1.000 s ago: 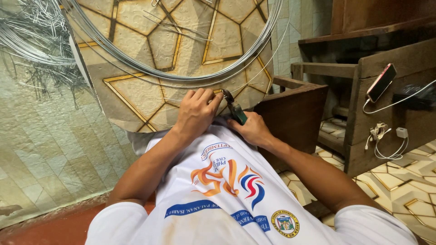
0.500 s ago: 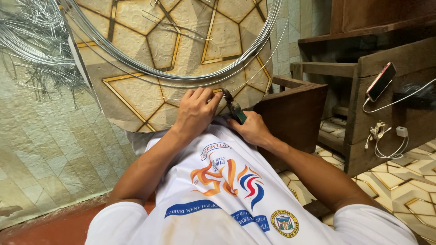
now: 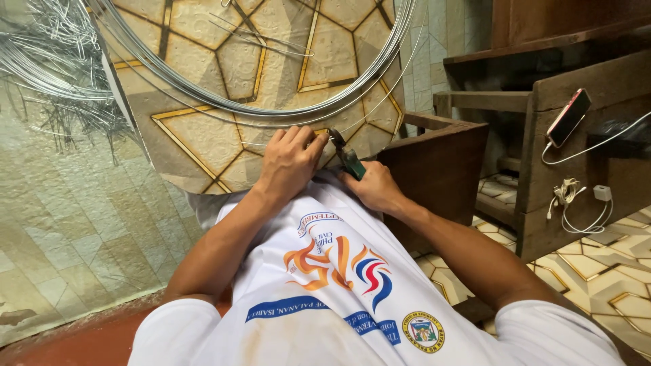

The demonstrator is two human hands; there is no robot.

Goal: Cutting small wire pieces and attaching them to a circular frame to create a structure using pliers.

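My left hand (image 3: 288, 163) is closed around a thin piece of silver wire (image 3: 271, 144) against a patterned tile board (image 3: 203, 135) that leans on my lap. My right hand (image 3: 373, 188) grips green-handled pliers (image 3: 347, 157), whose jaws meet the wire just beside my left thumb. A large coil of silver wire (image 3: 271, 108) curves across the board above both hands. A white printed shirt covers my lap below the hands.
A bundle of cut wire pieces (image 3: 61, 61) lies at the upper left. A dark wooden box (image 3: 441, 169) stands right of my hands. Farther right, a wooden bench (image 3: 542, 135) holds a phone (image 3: 568, 116) on a white charging cable (image 3: 576, 203).
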